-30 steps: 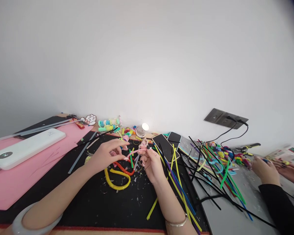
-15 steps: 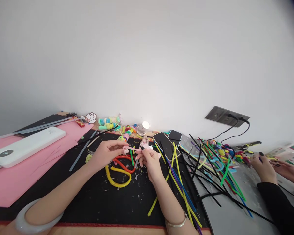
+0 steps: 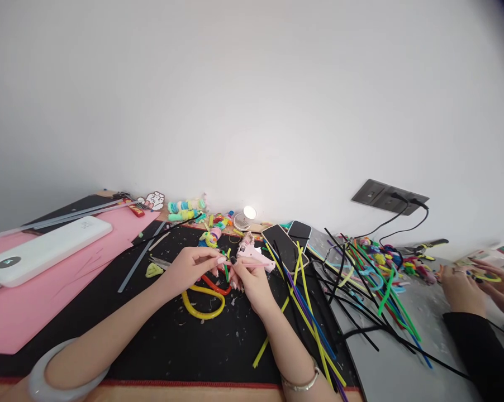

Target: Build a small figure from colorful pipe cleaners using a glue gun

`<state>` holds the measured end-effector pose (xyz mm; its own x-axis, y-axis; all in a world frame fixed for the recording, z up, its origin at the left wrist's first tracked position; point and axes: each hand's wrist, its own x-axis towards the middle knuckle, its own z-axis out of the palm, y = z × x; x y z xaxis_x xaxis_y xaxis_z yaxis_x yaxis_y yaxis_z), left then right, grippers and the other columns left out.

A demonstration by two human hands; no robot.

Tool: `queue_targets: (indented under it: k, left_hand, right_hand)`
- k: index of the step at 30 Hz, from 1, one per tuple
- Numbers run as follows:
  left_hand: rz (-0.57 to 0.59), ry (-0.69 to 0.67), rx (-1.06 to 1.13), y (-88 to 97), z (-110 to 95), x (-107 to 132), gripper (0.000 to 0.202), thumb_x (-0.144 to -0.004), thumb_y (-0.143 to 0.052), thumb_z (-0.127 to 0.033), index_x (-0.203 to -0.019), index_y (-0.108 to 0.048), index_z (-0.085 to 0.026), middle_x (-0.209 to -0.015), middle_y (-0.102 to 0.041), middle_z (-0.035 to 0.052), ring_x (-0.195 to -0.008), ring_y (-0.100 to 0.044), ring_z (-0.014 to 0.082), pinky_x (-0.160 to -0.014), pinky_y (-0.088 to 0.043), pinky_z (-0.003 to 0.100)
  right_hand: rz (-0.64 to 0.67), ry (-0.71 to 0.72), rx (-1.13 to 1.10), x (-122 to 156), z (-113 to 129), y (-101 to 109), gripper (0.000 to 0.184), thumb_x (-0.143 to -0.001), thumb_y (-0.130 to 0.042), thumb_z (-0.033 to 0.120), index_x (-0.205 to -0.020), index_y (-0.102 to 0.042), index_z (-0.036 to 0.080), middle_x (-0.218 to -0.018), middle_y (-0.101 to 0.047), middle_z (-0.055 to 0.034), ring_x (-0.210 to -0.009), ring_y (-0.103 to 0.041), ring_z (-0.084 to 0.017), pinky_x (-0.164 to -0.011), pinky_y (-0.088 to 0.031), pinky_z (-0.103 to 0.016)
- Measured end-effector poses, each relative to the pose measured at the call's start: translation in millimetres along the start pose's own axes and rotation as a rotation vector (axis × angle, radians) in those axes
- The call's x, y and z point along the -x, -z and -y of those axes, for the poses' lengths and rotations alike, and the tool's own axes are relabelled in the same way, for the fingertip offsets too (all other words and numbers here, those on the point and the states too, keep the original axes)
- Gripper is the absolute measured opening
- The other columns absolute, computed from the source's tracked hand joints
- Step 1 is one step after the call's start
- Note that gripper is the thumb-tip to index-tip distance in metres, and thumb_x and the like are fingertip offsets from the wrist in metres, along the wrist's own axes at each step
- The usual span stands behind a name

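My left hand [image 3: 193, 269] and my right hand [image 3: 252, 283] meet above the black mat [image 3: 210, 352], fingertips pinched close together. Between them is a thin pink pipe cleaner [image 3: 257, 264], whose loose end sticks out to the right over my right hand. My fingers cover its other part. Just behind my right hand lies a pink glue gun [image 3: 252, 252]. Below the hands, a bent yellow tube-like piece [image 3: 202, 317] and a red-orange one [image 3: 215, 286] rest on the mat, partly hidden. A short green piece [image 3: 226, 273] shows between my hands.
On the left are a white power bank [image 3: 55, 245] and pink sheets [image 3: 9, 329]. Phones [image 3: 279, 237], a lit lamp [image 3: 248, 213] and loose pipe cleaners [image 3: 306, 312] lie behind and right. A co-worker's hands [image 3: 464, 290] handle something yellow at far right.
My hands have come together; the pink pipe cleaner stretched between them before, and now its end points right. The glue gun is more visible. The co-worker's hands shifted right.
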<state>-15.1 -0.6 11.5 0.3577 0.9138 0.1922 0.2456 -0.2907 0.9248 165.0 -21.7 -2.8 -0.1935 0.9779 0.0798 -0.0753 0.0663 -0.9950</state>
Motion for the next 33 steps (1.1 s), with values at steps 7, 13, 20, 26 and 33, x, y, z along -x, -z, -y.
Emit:
queue_targets:
  k: [7,13,20,26,33]
  left_hand:
    - [-0.036,-0.064,-0.138,1.0,0.1,-0.3,0.029,-0.088,-0.051,-0.039,-0.083,-0.072,-0.019,-0.063,-0.068,0.0013,-0.057,-0.061,0.0157,-0.053,-0.048,0.024]
    - [-0.009,-0.102,-0.172,-0.7,3.5,-0.3,0.029,-0.09,-0.05,-0.039,-0.089,-0.072,-0.021,-0.067,-0.07,0.0003,-0.06,-0.064,0.0153,-0.06,-0.049,0.024]
    - [-0.006,-0.104,-0.206,-0.8,4.2,-0.5,0.03,-0.091,-0.045,-0.035,-0.084,-0.07,-0.02,-0.066,-0.07,0.0004,-0.065,-0.066,0.0167,-0.065,-0.05,0.026]
    - [-0.052,-0.108,-0.269,-3.3,3.3,-1.7,0.029,-0.09,-0.042,-0.03,-0.076,-0.066,-0.019,-0.068,-0.07,0.0013,-0.059,-0.065,0.0157,-0.064,-0.049,0.027]
    - [-0.086,-0.228,-0.492,-12.5,10.5,-0.3,0.029,-0.091,-0.041,-0.027,-0.071,-0.06,-0.021,-0.068,-0.067,0.0032,-0.066,-0.063,0.0177,-0.064,-0.046,0.027]
  right_hand:
    - [-0.129,0.042,0.072,-1.0,3.2,1.2,0.039,-0.084,-0.053,0.04,-0.051,-0.051,0.019,-0.042,-0.04,0.0055,-0.04,-0.033,-0.008,-0.044,-0.024,-0.022]
    - [-0.113,0.066,0.127,0.2,7.1,-1.6,0.038,-0.083,-0.052,0.04,-0.052,-0.048,0.019,-0.044,-0.037,0.0063,-0.041,-0.031,-0.008,-0.045,-0.023,-0.022]
    - [-0.078,0.056,0.128,1.2,7.0,-2.6,0.038,-0.083,-0.052,0.039,-0.051,-0.049,0.019,-0.043,-0.037,0.006,-0.041,-0.03,-0.008,-0.045,-0.022,-0.023]
    - [-0.092,0.121,0.288,1.8,3.6,-2.0,0.037,-0.087,-0.048,0.032,-0.053,-0.051,0.018,-0.048,-0.043,0.0039,-0.045,-0.036,-0.009,-0.048,-0.026,-0.023]
    - [-0.057,0.307,0.612,8.3,6.0,-8.4,0.036,-0.09,-0.043,0.022,-0.054,-0.048,0.019,-0.052,-0.045,0.0025,-0.05,-0.04,-0.011,-0.053,-0.027,-0.025]
